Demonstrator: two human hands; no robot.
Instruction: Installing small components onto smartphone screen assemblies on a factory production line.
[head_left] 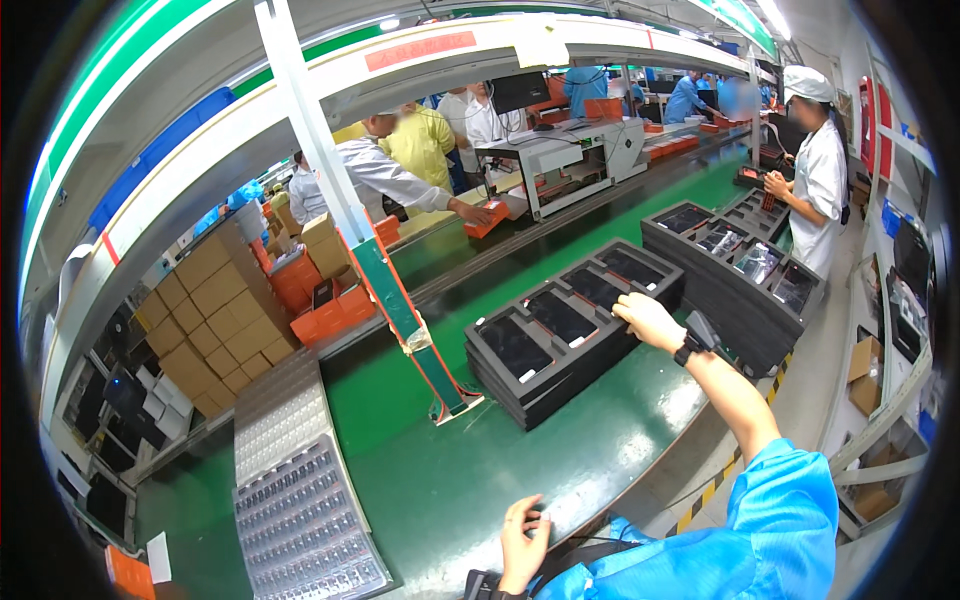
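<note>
Foam trays (583,362) stand in a stack just right of the post (397,290) in the head view, resting on the green table (440,480). Dark panels (561,316) lie in the top tray's pockets, with small white pieces (527,376) beside some of them. Farther right of the post, the right hand (650,322) reaches to the near edge of the top tray, fingers bent together; whether they grip something or only touch the foam, I cannot tell. Nearer the wearer than the post, the left hand (525,545) is loosely curled and holds nothing.

Good handling here, I judge, means light fingertips, pressure on the foam rather than the panel faces, and the right forearm kept off the pockets. The free left hand could steady the stack, whose layers look slightly uneven.

As for writing, a red strip (420,51) on the beam above the post bears characters, not copied here. Left of the post, print on the orange boxes (335,315) is too small to read, as are any markings in the clear plastic tray (372,572).
</note>
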